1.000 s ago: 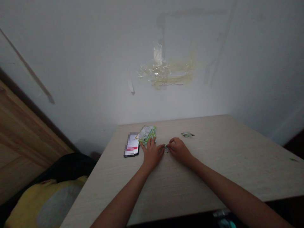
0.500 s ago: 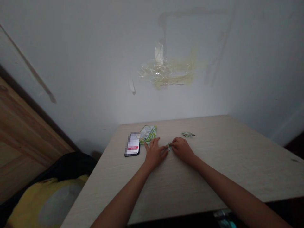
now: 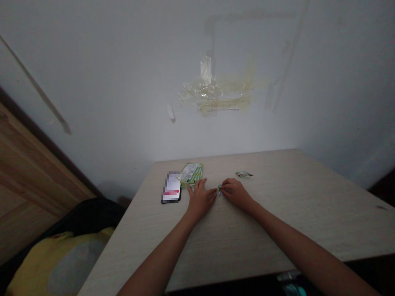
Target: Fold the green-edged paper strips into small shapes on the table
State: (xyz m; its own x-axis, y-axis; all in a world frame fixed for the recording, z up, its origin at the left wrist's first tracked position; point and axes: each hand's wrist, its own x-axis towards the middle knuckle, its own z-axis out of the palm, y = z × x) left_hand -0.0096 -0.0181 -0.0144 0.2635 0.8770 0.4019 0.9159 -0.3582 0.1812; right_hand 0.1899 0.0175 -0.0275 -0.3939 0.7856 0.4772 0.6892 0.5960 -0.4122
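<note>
A small folded piece of green-and-white paper (image 3: 219, 190) lies on the table between my two hands. My right hand (image 3: 237, 193) pinches its right side, fingers bent and drawn together. On the left, my left hand (image 3: 200, 199) rests flat with fingers spread, its thumb tip at the paper's left edge. The fingertips cover part of the paper, so its exact shape is hard to make out. Just beyond my left fingers is a stack of green-and-white printed sheets or packets (image 3: 191, 173). Another folded green-and-white piece (image 3: 244, 175) sits behind my right hand.
A phone (image 3: 171, 188) with a lit, blurred screen lies left of the stack, touching it. The pale wooden table (image 3: 296, 197) meets a white wall (image 3: 123, 82) with tape remnants. A yellow-and-grey soft item (image 3: 61, 261) is beyond the table's left edge.
Both hands stay almost in place around the small folded paper, with only slight finger movement. The whole view has shifted very slightly.
</note>
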